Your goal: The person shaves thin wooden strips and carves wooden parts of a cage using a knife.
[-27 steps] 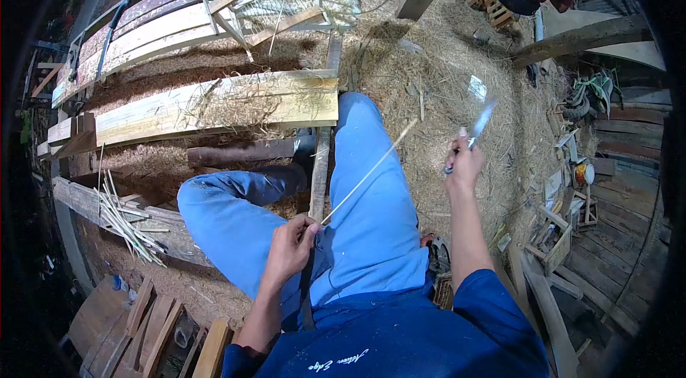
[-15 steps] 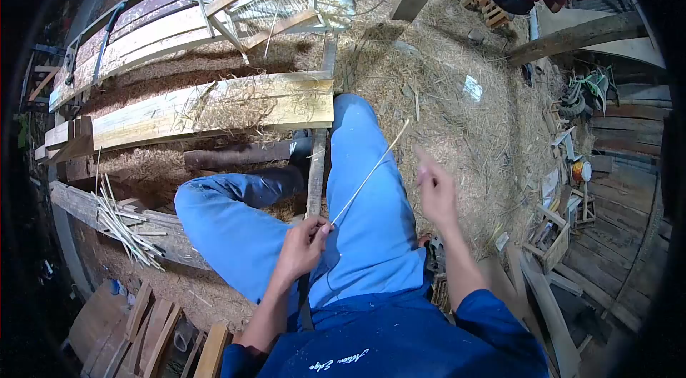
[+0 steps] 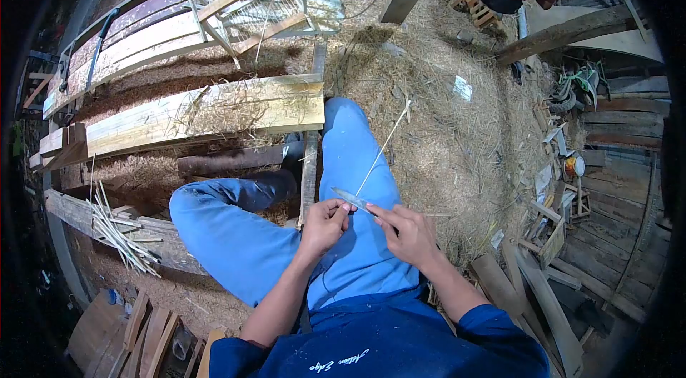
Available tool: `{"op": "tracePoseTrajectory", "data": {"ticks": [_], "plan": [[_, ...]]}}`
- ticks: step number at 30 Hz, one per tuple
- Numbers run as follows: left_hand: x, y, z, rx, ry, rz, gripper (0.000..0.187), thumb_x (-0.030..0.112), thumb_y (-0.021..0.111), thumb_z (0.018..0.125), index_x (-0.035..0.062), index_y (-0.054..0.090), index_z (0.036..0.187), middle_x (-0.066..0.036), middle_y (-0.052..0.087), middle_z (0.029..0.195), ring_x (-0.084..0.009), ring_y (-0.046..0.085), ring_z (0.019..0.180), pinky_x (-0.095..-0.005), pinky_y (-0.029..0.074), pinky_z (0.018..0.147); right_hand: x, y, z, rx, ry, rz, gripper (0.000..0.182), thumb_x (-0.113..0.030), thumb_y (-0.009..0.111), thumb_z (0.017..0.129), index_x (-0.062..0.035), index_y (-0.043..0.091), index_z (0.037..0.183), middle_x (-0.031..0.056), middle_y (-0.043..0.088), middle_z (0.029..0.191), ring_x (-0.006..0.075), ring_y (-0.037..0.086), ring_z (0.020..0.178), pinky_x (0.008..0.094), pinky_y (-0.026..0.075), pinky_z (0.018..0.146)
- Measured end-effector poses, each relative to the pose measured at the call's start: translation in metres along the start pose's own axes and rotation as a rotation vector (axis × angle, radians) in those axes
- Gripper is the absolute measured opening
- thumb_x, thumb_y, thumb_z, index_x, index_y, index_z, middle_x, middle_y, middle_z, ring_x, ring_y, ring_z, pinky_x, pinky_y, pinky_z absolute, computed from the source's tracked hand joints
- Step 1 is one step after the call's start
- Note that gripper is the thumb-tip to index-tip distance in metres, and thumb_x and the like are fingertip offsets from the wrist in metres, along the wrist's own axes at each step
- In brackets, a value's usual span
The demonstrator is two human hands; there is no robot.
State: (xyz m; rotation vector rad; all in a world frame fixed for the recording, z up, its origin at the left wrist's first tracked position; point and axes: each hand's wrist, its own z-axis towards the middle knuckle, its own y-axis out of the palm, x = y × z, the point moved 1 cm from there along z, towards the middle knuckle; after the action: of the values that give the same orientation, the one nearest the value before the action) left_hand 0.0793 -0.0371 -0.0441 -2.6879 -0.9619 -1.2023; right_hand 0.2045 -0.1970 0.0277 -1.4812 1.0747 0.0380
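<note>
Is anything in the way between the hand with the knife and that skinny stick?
Only the knife itself, held in the right hand: its blade crosses the lower part of the skinny stick, close to the left hand. Nothing else visible is in between. I can't tell whether the blade touches the stick.

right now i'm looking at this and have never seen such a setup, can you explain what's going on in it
There is no machine here: a person works with two bare hands. The picture comes from a camera worn on the head, looking forward and down. The left hand pinches a thin strip, which points away from the body. The right hand holds a knife, its blade near the left fingertips. Ahead, shavings lie on a plank. To the left, a loose bundle of strips rests on a beam.
</note>
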Motion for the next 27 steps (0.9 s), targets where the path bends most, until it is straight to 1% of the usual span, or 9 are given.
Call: {"op": "tracePoseTrajectory", "data": {"ticks": [5, 9, 11, 15, 18, 24, 27], "plan": [[-0.004, 0.0, -0.001, 0.021, 0.034, 0.003, 0.023, 0.014, 0.059, 0.107, -0.0033, 0.073, 0.102, 0.004, 0.054, 0.065, -0.004, 0.042, 0.055, -0.0242, 0.032, 0.05, 0.001, 0.007, -0.001, 0.039, 0.0, -0.053, 0.036, -0.021, 0.067, 0.098, -0.026, 0.072, 0.133, 0.0084, 0.06, 0.077, 0.0316, 0.066, 0.066, 0.0462, 0.051, 0.056], [-0.004, -0.002, -0.011, 0.037, 0.012, 0.007, 0.023, 0.014, 0.059, 0.107, -0.0034, 0.073, 0.102, 0.005, 0.053, 0.065, -0.0034, 0.04, 0.056, -0.0241, 0.03, 0.05, 0.001, 0.015, -0.002, 0.074, 0.022, -0.056, 0.036, -0.019, 0.068, 0.097, -0.0252, 0.073, 0.132, 0.0088, 0.06, 0.077, 0.032, 0.066, 0.064, 0.0463, 0.051, 0.055], [-0.004, -0.007, -0.02, 0.021, 0.011, 0.055, 0.022, 0.014, 0.06, 0.106, -0.0032, 0.073, 0.103, 0.005, 0.052, 0.065, -0.0029, 0.04, 0.056, -0.0242, 0.029, 0.05, 0.003, 0.018, -0.002, 0.145, 0.01, -0.031, 0.036, -0.018, 0.067, 0.096, -0.0245, 0.073, 0.131, 0.009, 0.06, 0.077, 0.0325, 0.066, 0.063, 0.0473, 0.051, 0.054], [-0.017, -0.027, -0.039, -0.004, 0.051, 0.059, 0.023, 0.015, 0.061, 0.107, -0.0029, 0.074, 0.103, 0.006, 0.053, 0.066, -0.0026, 0.041, 0.057, -0.0237, 0.029, 0.05, 0.0, 0.017, 0.001, 0.121, 0.042, -0.042, 0.035, -0.018, 0.067, 0.096, -0.024, 0.073, 0.13, 0.0093, 0.06, 0.077, 0.0331, 0.066, 0.063, 0.0481, 0.052, 0.054], [-0.025, -0.045, -0.055, -0.01, 0.031, 0.046, 0.023, 0.016, 0.061, 0.107, -0.0029, 0.073, 0.103, 0.006, 0.054, 0.066, -0.0025, 0.041, 0.057, -0.0234, 0.029, 0.05, -0.001, 0.019, 0.002, 0.129, 0.046, -0.046, 0.035, -0.017, 0.068, 0.096, -0.0236, 0.073, 0.13, 0.0093, 0.06, 0.077, 0.0333, 0.067, 0.064, 0.0475, 0.053, 0.055], [-0.014, -0.063, -0.099, 0.005, -0.032, 0.017, 0.023, 0.017, 0.062, 0.107, -0.0025, 0.073, 0.102, 0.006, 0.054, 0.067, -0.0023, 0.041, 0.059, -0.0229, 0.03, 0.052, -0.005, 0.023, 0.001, 0.151, 0.043, -0.085, 0.035, -0.019, 0.069, 0.095, -0.0241, 0.074, 0.13, 0.0086, 0.059, 0.077, 0.0327, 0.067, 0.063, 0.0464, 0.053, 0.053], [-0.013, -0.071, -0.11, -0.001, -0.072, 0.026, 0.023, 0.019, 0.065, 0.106, -0.0014, 0.073, 0.099, 0.006, 0.056, 0.067, -0.0037, 0.044, 0.058, -0.0233, 0.032, 0.053, -0.007, 0.025, 0.0, 0.158, 0.034, -0.128, 0.035, -0.019, 0.069, 0.095, -0.0248, 0.074, 0.13, 0.0084, 0.058, 0.077, 0.0323, 0.066, 0.061, 0.0458, 0.052, 0.053]]}}
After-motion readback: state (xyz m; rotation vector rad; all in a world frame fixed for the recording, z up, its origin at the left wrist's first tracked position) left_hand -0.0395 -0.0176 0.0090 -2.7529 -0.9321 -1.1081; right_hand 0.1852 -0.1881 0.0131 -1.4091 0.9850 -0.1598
